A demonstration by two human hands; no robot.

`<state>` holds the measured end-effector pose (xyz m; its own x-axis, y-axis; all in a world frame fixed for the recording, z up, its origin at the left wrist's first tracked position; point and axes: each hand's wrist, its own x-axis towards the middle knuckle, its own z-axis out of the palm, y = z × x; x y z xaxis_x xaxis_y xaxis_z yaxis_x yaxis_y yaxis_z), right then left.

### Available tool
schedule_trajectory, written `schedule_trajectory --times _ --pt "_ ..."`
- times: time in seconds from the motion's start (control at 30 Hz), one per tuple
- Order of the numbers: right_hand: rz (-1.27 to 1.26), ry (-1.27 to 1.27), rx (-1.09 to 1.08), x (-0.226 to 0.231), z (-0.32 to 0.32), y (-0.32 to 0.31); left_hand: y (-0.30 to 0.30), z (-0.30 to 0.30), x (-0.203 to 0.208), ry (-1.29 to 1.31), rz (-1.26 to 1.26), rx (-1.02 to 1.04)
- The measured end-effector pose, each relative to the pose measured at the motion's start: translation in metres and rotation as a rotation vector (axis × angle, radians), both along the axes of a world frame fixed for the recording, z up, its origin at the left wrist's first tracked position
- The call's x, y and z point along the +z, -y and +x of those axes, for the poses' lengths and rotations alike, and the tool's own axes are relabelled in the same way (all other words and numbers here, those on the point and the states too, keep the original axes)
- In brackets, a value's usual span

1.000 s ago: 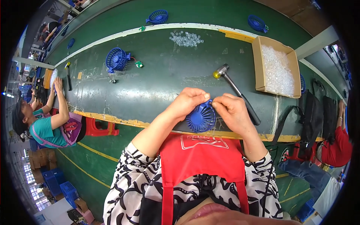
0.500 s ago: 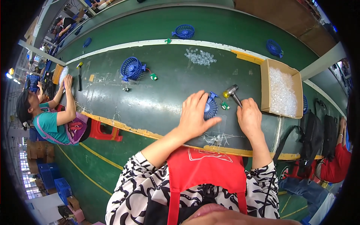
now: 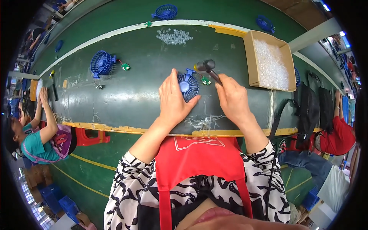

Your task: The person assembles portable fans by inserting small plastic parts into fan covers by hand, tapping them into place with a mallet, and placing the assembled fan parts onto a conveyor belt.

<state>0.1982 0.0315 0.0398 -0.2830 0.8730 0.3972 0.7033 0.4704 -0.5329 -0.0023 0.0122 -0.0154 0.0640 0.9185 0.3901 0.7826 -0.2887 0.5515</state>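
Observation:
My left hand point(image 3: 171, 96) lies along the left side of a blue round fan housing point(image 3: 188, 87), fingers stretched upward and thumb spread below its lower edge. The housing rests on the dark green work surface with its ribbed face and round hub upward. My right hand point(image 3: 234, 97) grips a hammer point(image 3: 208, 66) by its dark handle; the head, with a yellow tip, is just above and right of the housing. A small green circuit board point(image 3: 206, 80) lies between the housing and the hammer handle.
A cardboard box point(image 3: 252, 57) of small clear plastic pieces stands at right. More clear pieces point(image 3: 174, 37) lie at the back. Another blue fan housing point(image 3: 102, 64) with a wired board sits at left. Black bags point(image 3: 308, 107) hang right. A co-worker point(image 3: 42, 142) works at far left.
My right hand has lifted the hammer from the surface and brought its head close to the fan housing. My left hand stays beside the housing. The whole view has shifted.

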Motion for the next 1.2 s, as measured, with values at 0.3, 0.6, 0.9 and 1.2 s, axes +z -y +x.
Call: schedule_trajectory --times 0.3,0.6,0.9,1.2 --pt "0.139 -0.077 0.050 0.012 -0.015 0.002 0.013 0.002 0.001 0.004 -0.015 0.009" --pt "0.045 0.069 0.125 -0.005 -0.009 0.000 0.009 0.004 0.005 0.037 -0.071 -0.014" --pt "0.123 0.036 0.126 0.003 -0.012 0.003 0.009 0.005 0.005 0.062 -0.060 -0.006" --pt "-0.010 0.206 -0.061 -0.022 0.008 -0.024 0.010 0.000 0.010 0.073 -0.056 -0.037"
